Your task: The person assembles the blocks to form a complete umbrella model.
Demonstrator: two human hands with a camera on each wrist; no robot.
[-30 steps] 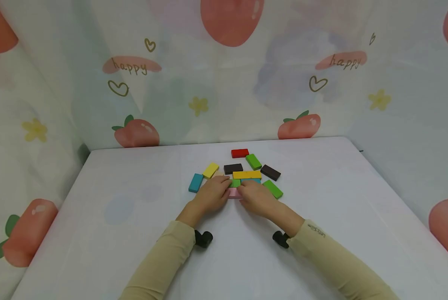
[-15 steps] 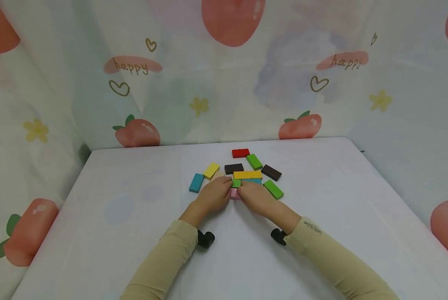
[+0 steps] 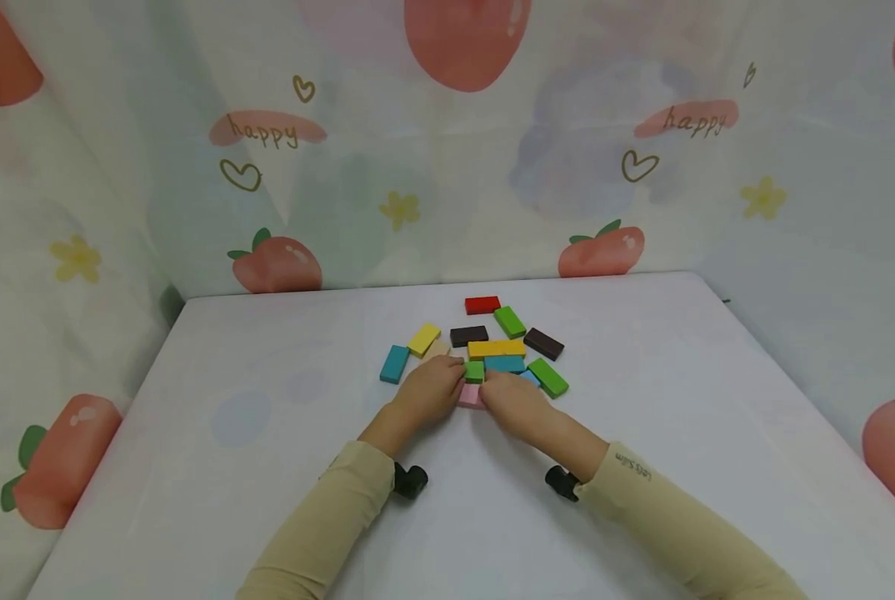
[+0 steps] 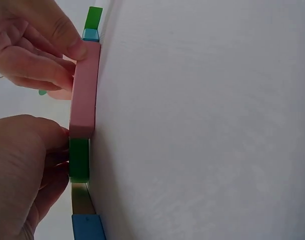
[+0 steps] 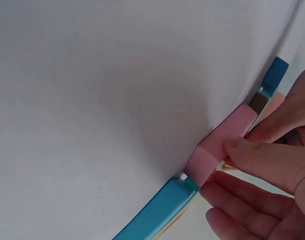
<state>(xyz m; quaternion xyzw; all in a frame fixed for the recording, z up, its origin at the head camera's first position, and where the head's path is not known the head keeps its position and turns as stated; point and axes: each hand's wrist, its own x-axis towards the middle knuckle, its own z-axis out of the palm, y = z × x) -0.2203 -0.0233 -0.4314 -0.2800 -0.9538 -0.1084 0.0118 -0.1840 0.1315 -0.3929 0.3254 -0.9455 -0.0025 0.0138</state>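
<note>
In the head view both hands work close together at the near side of several coloured blocks. With thumb and fingers my right hand (image 3: 518, 407) pinches a pink block (image 5: 220, 142), its thumb flat on the block in the right wrist view. My left hand (image 3: 428, 390) sits just left of it, fingertips curled over a green block (image 4: 79, 160) in the left wrist view. Between the hands, a green block (image 3: 474, 372) shows behind the pink one. A blue block (image 3: 504, 364) and a long yellow block (image 3: 496, 349) lie beyond it. The left hand partly covers a tan block (image 3: 437, 349).
To the left are a blue block (image 3: 394, 364) and a yellow block (image 3: 423, 340). Dark blocks (image 3: 469, 336), a red block (image 3: 482, 305) and green blocks (image 3: 510, 321) lie at the back and right. A patterned cloth (image 3: 432, 167) hangs behind the white table (image 3: 305, 500).
The pink block has come slightly nearer to me with the right hand. More of the blue block shows, and a light blue block has come into sight beside the right hand.
</note>
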